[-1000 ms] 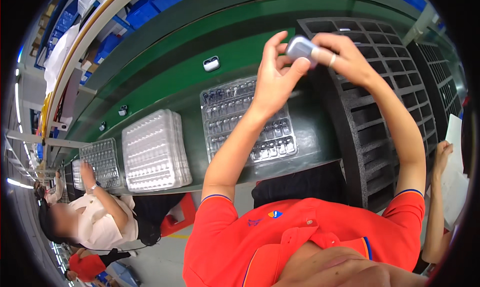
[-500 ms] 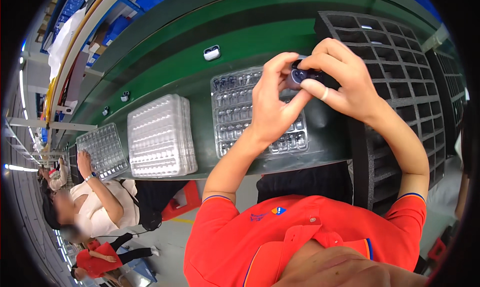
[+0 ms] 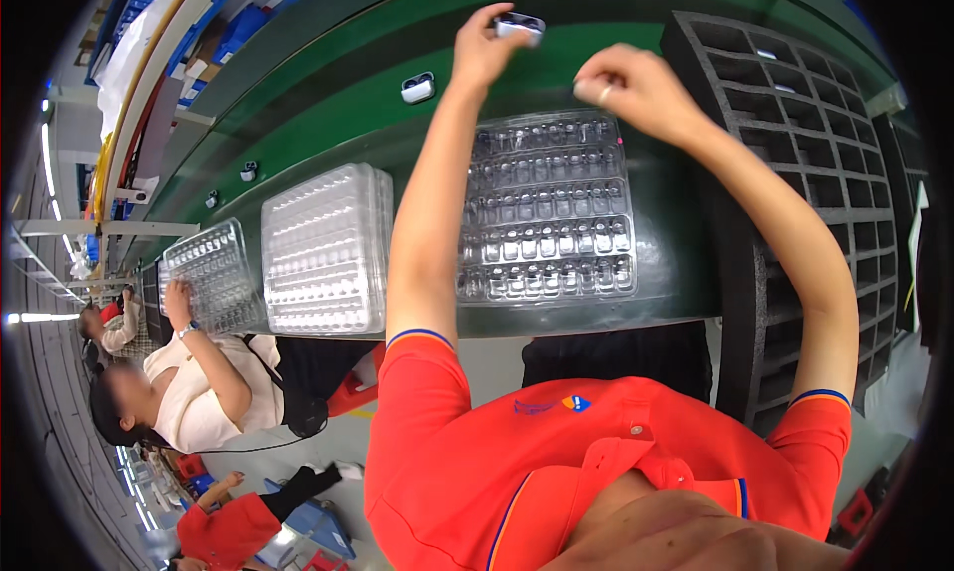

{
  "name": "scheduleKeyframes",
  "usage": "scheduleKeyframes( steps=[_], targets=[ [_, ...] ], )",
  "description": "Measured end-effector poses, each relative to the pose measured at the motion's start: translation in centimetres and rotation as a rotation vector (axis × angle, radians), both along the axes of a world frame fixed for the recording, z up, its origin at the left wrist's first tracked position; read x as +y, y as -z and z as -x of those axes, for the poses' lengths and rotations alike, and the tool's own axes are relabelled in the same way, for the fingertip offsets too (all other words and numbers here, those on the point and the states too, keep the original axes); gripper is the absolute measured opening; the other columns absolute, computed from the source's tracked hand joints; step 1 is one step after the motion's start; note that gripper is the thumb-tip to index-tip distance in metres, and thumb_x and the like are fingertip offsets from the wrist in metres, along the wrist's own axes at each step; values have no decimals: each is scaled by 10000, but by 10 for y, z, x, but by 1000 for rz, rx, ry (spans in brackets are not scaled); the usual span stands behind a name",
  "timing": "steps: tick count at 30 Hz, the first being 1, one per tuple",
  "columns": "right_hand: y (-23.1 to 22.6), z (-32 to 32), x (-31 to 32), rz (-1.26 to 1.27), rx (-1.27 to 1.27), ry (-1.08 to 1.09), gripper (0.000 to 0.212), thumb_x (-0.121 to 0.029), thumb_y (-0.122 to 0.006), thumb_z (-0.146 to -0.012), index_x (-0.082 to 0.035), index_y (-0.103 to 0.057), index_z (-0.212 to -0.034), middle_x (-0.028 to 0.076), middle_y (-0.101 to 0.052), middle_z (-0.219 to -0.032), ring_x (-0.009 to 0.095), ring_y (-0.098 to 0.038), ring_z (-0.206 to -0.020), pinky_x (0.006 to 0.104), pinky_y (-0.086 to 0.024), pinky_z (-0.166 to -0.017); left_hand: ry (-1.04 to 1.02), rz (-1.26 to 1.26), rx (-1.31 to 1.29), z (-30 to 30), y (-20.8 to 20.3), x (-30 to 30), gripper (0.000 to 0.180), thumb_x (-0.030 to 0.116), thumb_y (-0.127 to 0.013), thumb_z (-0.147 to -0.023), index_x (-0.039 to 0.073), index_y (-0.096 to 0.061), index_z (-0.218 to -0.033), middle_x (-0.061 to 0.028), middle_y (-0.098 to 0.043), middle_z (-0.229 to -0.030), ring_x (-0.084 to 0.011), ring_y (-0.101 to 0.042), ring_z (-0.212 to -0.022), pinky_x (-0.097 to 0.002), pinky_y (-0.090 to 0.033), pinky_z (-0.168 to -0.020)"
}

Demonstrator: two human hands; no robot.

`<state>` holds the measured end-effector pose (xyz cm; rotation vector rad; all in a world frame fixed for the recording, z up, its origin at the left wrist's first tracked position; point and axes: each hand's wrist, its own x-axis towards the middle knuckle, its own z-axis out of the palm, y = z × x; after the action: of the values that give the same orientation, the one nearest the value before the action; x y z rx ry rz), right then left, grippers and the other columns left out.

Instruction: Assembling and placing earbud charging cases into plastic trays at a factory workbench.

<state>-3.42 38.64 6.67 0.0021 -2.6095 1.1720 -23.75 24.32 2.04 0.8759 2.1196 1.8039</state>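
Observation:
My left hand (image 3: 481, 52) reaches to the far side of the green work surface. Its thumb and fingers close round an open earbud case (image 3: 521, 26), pale outside and dark inside. A similar earbud case (image 3: 418, 88) lies a little nearer, to the left of that hand. My right hand (image 3: 641, 92) hovers past the tray's far right corner, fingers curled in a pinch; what they hold, if anything, is too small and blurred to name. Below both hands, a clear plastic tray (image 3: 547, 208) shows rows of moulded pockets, partly covered by my left forearm.
Stacked clear trays (image 3: 323, 248) stand left of my forearm. Farther left, a co-worker's hand (image 3: 179, 303) rests at another tray (image 3: 214, 273). Two small cases (image 3: 248, 170) lie beyond. A black foam divider (image 3: 740, 139) with many compartments borders the right side.
My hands have parted from round a dark earbud case. The left has moved far and left to a case at the back; the right has drawn back slightly, uncovering the tray.

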Motion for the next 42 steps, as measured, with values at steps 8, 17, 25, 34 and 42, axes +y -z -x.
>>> scheduleKeyframes(
  steps=[8, 17, 25, 34, 42],
  targets=[
    [53, 48, -57, -259, -123, -110, 150, -192, -698, -822, -60, -712, -892, 92, -657, -899, 283, -613, -982, 415, -495, -866, -70, 253, -278, 94, 84, 11, 282, 14, -751, -775, 67, -728, -1050, -76, -679, -962, -160, -673, -782, -266, -593, -644],
    [58, 65, -74, -353, -91, -140, 153, -196, -689, -828, -64, -729, -894, 105, -657, -902, 292, -602, -970, 420, -491, -872, -224, 492, 330, 101, 73, -27, 490, 291, -773, -762, 66, -680, -1187, -217, -689, -1073, -362, -645, -1041, -406, -497, -979],
    [58, 67, -84, -256, -16, -100, 139, -213, -685, -826, -83, -730, -848, 114, -672, -917, 306, -611, -989, 429, -503, -886, -129, 49, 208, -9, 24, -92, 233, 130, -665, -922, 11, -707, -1118, -74, -730, -1026, -134, -657, -951, -273, -498, -873],
    [37, 53, -54, -431, 61, -61, 381, -307, -707, -836, -160, -643, -1181, 109, -653, -1065, 327, -613, -1070, 456, -509, -893, -35, 321, 725, -87, 42, -124, 232, 48, -571, -925, 44, -694, -1122, -140, -676, -1193, -336, -594, -1181, -419, -451, -1037],
    [-70, -44, 135, -261, 245, 355, 226, -148, -641, -898, -21, -698, -1076, 138, -721, -902, 233, -698, -822, 352, -545, -753, 196, 727, 820, -115, 28, -152, 618, 364, -553, -976, 44, -416, -1486, -161, -343, -1582, -332, -301, -1473, -490, -204, -1208]
  ],
)
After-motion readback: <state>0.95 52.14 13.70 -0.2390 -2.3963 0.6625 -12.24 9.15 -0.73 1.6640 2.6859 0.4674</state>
